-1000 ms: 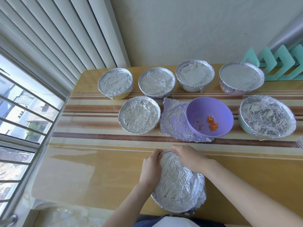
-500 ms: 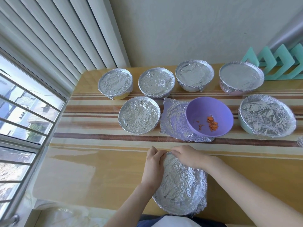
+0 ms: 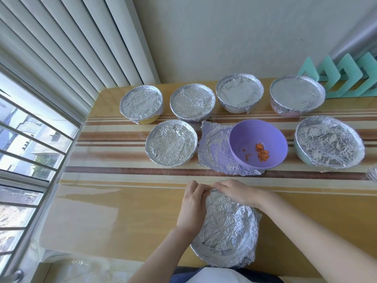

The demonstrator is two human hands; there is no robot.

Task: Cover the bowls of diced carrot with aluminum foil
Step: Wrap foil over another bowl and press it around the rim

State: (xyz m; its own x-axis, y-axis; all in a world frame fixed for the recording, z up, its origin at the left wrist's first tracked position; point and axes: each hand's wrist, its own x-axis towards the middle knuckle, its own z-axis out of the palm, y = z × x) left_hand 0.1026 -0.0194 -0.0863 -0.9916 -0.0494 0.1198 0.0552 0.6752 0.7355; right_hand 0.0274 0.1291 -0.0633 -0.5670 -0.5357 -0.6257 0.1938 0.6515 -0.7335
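The worktop (image 3: 122,211) is the biggest thing. It is shiny yellow wood with brown and cream stripes across the middle. White blinds (image 3: 71,48) hang on the left, above a window (image 3: 30,150) with bars. A blue-green zigzag rack (image 3: 346,78) leans on the wall at the back right.

The near bowl (image 3: 240,260) sits at the front edge of the worktop, close to the person. A crinkly foil top (image 3: 228,227) covers all of it.

The green bowl (image 3: 299,154) is on the right of the middle row and has foil over it. Four more covered bowls stand in a row by the wall: the yellow bowl (image 3: 150,120), the second bowl (image 3: 192,103), the white bowl (image 3: 234,109) and the pink bowl (image 3: 285,114). The middle-left bowl (image 3: 171,147) is covered too.

The purple bowl (image 3: 244,139) stands between the middle-left bowl and the green bowl. It has no cover. It sits on one side of a loose foil sheet (image 3: 214,152) that lies flat on the worktop.

The hands are close together at the far rim of the near bowl. The left hand (image 3: 193,203) curls its fingers over the foil edge. The right hand (image 3: 234,193) lies beside it, almost touching it, fingers bent down over the same edge.

Small orange carrot bits (image 3: 262,153) lie in the bottom of the purple bowl.
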